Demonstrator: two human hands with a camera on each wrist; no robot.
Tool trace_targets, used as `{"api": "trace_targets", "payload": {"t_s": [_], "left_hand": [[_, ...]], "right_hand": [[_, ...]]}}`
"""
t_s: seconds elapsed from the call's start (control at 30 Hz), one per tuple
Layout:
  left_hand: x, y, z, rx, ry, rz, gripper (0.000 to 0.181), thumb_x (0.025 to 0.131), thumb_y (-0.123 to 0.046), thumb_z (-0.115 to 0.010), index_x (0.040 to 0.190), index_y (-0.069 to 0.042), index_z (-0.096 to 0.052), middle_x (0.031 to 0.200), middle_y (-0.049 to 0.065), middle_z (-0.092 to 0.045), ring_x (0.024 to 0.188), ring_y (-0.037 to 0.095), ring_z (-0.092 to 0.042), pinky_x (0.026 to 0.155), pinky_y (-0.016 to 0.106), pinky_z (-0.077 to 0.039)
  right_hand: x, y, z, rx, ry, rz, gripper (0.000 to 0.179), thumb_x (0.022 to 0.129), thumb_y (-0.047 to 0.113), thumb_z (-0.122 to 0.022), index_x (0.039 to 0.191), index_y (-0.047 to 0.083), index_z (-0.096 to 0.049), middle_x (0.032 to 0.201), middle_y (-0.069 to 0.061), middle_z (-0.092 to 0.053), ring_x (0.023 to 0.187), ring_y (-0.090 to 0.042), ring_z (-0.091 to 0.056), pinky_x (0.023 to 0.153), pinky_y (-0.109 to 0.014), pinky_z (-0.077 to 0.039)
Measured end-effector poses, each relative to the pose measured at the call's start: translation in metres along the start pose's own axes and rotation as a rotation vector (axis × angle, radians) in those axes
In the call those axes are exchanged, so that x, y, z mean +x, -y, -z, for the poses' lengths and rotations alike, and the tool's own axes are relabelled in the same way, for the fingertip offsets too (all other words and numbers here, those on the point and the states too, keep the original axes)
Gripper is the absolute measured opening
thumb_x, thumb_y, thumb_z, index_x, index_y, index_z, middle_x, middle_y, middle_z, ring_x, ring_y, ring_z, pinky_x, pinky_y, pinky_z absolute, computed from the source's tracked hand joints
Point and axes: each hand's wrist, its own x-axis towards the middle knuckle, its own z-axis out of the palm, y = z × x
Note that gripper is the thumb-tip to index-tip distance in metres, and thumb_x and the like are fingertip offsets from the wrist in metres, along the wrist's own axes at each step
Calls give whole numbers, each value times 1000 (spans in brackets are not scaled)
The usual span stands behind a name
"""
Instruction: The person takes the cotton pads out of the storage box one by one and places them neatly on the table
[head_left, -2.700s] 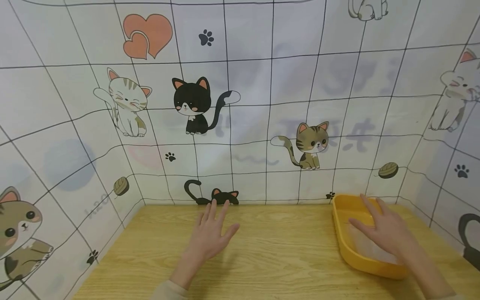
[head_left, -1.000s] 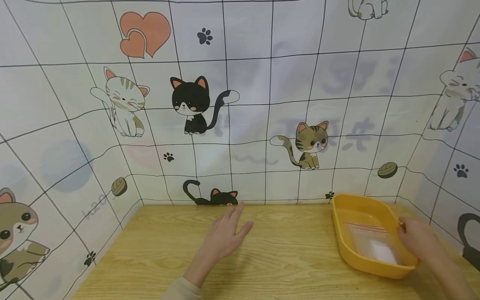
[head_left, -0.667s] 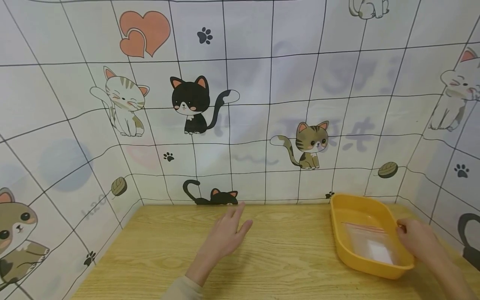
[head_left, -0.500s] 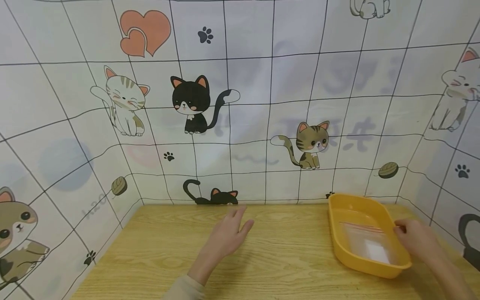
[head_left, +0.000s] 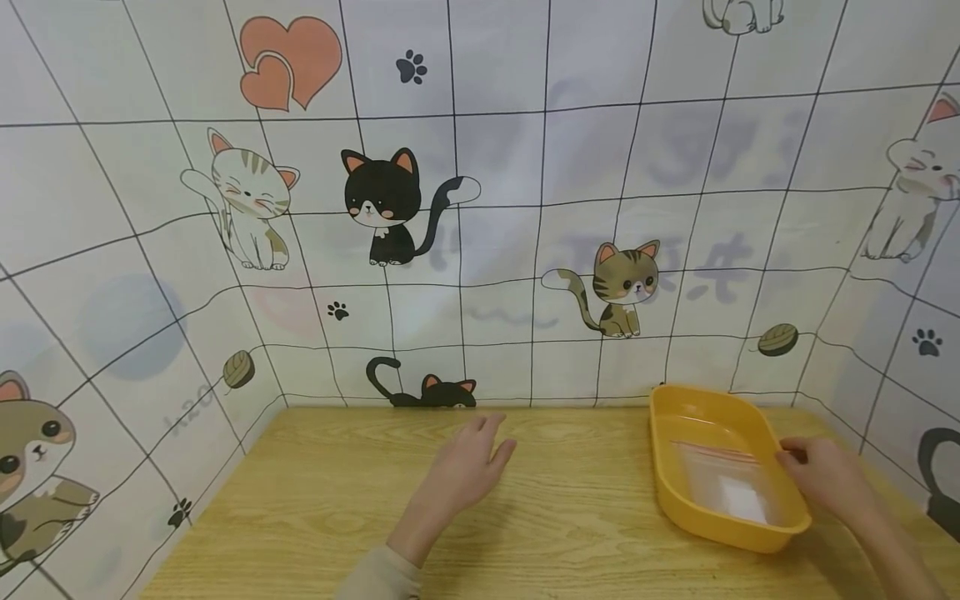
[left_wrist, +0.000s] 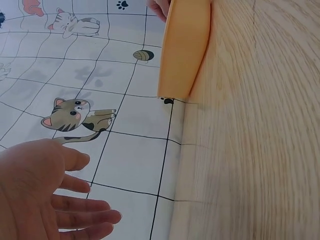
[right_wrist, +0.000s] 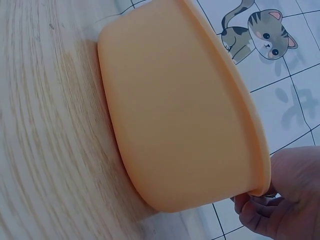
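One tray (head_left: 712, 527), yellow-orange, oblong with rounded corners and a flared rim; standing upright on a wood-grain table (head_left: 570, 508), at the person's right, near the backdrop; whether it touches the cloth cannot be told. Contents: one clear plastic bag (head_left: 723, 482), flat on the tray floor, reddish seal line along its far edge, with a white patch (head_left: 744, 502) toward its near right part; print or enclosed article, cannot be told. Right hand (head_left: 828, 479): grasping the tray's rim on its right-hand side, fingers bent beneath the lip, forearm entering from the lower right. Left hand (head_left: 467, 468): released, fingers loosely extended and slightly parted, thumb set apart, reaching forward over the middle of the table, well apart from the tray; beige sleeve (head_left: 382, 575) at the wrist. Backdrop (head_left: 495, 250): white cloth with dark grid lines and printed cats.
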Motion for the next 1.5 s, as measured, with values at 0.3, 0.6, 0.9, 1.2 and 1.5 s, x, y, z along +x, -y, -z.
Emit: {"api": "trace_targets", "payload": {"t_s": [0.3, 0.6, 0.9, 1.2, 1.5], "left_hand": [[4, -8, -4, -19, -8, -23, 45, 107, -33, -48, 143, -7, -51, 136, 19, -57, 116, 36, -61, 94, 52, -52], [10, -17, -9, -61, 15, -41, 44, 107, -32, -50, 143, -7, -51, 133, 14, -59, 103, 25, -65, 85, 44, -55], [17, -27, -16, -175, 39, -103, 43, 107, -31, -52, 141, -5, -53, 127, 12, -60, 90, 11, -62, 76, 29, -54], [22, -30, -26, -298, 58, -120, 39, 106, -27, -54, 138, -4, -55, 120, 12, -61, 90, 10, -60, 75, 25, -53], [29, -41, -32, -347, 63, -149, 38, 105, -27, -55, 136, -4, -57, 112, 7, -63, 88, 8, -61, 73, 23, -52]], "right_hand": [[-1, 1, 0, 34, -4, 45, 31, 97, 7, -60, 105, -22, -62, 93, -30, -68, 79, -34, -66, 64, -42, -54], [-3, 4, 2, 185, 84, -39, 39, 102, 12, -55, 114, -25, -55, 90, -22, -69, 71, -18, -63, 57, -27, -54], [-3, 5, 0, 244, 97, -58, 43, 104, 15, -54, 117, -25, -52, 83, -8, -67, 67, -13, -57, 58, -27, -53], [-4, 6, 1, 254, 101, -59, 42, 104, 17, -54, 116, -23, -54, 78, -3, -63, 65, -13, -55, 57, -28, -51], [-4, 5, 3, 305, 141, -76, 46, 105, 19, -53, 120, -25, -50, 85, -6, -68, 68, -14, -60, 60, -29, -54]]}}
